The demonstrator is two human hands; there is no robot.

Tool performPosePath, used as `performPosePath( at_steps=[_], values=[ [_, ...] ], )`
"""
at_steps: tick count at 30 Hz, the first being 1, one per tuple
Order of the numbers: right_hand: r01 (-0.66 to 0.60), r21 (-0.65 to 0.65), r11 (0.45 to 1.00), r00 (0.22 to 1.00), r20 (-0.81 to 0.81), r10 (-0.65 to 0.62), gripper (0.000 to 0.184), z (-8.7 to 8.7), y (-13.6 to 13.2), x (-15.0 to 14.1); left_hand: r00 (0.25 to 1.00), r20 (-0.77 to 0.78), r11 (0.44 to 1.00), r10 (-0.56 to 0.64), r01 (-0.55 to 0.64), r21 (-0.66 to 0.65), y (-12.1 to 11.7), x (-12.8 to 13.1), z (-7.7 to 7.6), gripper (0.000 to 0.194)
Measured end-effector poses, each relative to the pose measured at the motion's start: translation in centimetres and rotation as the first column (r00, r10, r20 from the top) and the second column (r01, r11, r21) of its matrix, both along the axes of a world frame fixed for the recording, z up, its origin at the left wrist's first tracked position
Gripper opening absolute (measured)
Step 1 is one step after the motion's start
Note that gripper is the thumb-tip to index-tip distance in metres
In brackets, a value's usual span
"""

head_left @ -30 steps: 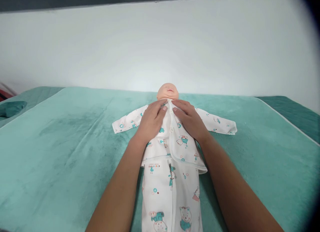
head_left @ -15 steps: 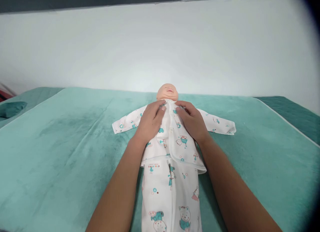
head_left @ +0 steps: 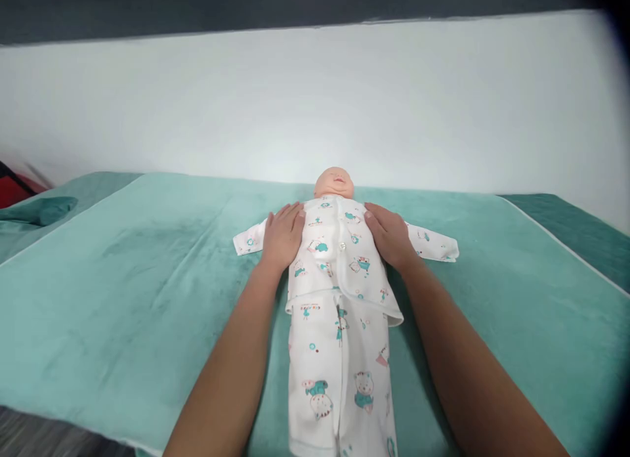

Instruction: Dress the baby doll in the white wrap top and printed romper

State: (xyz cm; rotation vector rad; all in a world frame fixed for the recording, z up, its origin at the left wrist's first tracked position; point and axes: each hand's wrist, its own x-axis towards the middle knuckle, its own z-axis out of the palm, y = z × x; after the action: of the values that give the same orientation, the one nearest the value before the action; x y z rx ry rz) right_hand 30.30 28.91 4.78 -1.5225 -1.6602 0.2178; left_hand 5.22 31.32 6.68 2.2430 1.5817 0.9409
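A baby doll [head_left: 335, 182] lies on its back, its bald head towards the wall. It wears a white jacket [head_left: 327, 260] printed with small teal and pink animals, and matching trousers [head_left: 339, 378]. Both sleeves stretch out sideways. My left hand [head_left: 284, 237] lies flat across the shoulder and upper sleeve on the left side. On the other side, my right hand [head_left: 391, 235] rests flat over the opposite shoulder and sleeve, fingers stretched out. The doll's own hands do not show beyond the cuffs.
A teal plush cover [head_left: 147, 280] spreads beneath the doll. Behind it rises a white wall [head_left: 315, 102] with a dark band on top. A bunched teal cloth [head_left: 44, 211] and something red [head_left: 14, 189] are at the far left. Dark floor [head_left: 59, 437] shows at lower left.
My hands have moved apart, from the jacket's chest near the collar outward to the shoulders and sleeves. The view has tilted up slightly, showing more of the wall's dark band.
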Motion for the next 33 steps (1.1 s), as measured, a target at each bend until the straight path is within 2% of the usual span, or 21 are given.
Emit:
performPosePath(
  at_steps=[3,6,11,17,19,22,27,33],
  values=[
    [0.175,-0.04,0.984,0.964,0.209,-0.163,0.051,-1.3,-0.9,1.6,0.964,-0.231,0.99,0.135,-0.12,0.076,-1.2,-3.5,-1.8,0.053],
    [0.284,-0.105,0.953,0.916,0.323,-0.238,0.055,-2.0,-2.5,3.7,0.903,-0.356,0.97,0.243,-0.215,0.115,-2.7,-6.8,-2.8,0.057],
    [0.398,-0.207,0.894,0.865,0.41,-0.29,0.059,-3.0,-5.8,8.1,0.832,-0.426,0.932,0.355,-0.351,0.092,-3.8,-9.2,-2.8,0.055],
    [0.589,-0.175,0.789,0.786,0.349,-0.509,0.052,-3.8,-7.8,11.6,0.792,-0.521,0.939,0.318,-0.339,0.059,-2.2,-10.6,-2.2,0.062],
    [0.603,-0.22,0.767,0.793,0.268,-0.547,0.049,-3.7,-7.7,11.9,0.795,-0.512,0.935,0.325,-0.351,0.048,-1.5,-11.2,-2.1,0.063],
    [0.595,-0.255,0.762,0.804,0.163,-0.572,0.044,-3.3,-7.4,12.1,0.794,-0.486,0.922,0.364,-0.383,0.065,-0.5,-12.0,-2.0,0.061],
    [0.608,-0.198,0.769,0.793,0.098,-0.601,0.04,-2.9,-6.9,12.2,0.793,-0.46,0.908,0.4,-0.412,0.08,0.1,-12.1,-2.2,0.057],
    [0.587,-0.084,0.805,0.808,0.131,-0.575,0.04,-3.4,-6.7,11.8,0.833,-0.394,0.92,0.387,-0.38,0.1,-0.5,-11.9,-2.2,0.061]
  ],
)
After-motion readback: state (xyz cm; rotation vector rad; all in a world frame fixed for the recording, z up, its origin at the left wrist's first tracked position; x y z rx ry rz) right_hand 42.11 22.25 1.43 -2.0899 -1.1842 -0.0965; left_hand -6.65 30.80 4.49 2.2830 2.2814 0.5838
